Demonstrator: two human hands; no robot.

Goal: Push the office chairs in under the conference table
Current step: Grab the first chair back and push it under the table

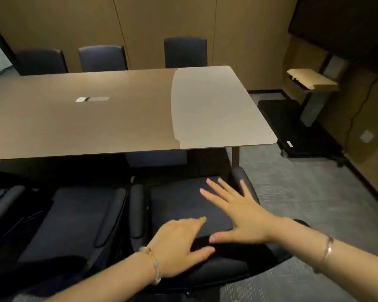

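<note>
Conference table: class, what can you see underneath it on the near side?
Under the conference table a dark table leg and a dark panel show. The rest lies in shadow, and the chair by the hands stands outside it.

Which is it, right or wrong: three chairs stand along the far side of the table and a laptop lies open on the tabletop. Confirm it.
Wrong on one count. The head view shows no laptop on the conference table; only a small cable hatch sits in its top. Three chairs do stand along the far side.
</note>
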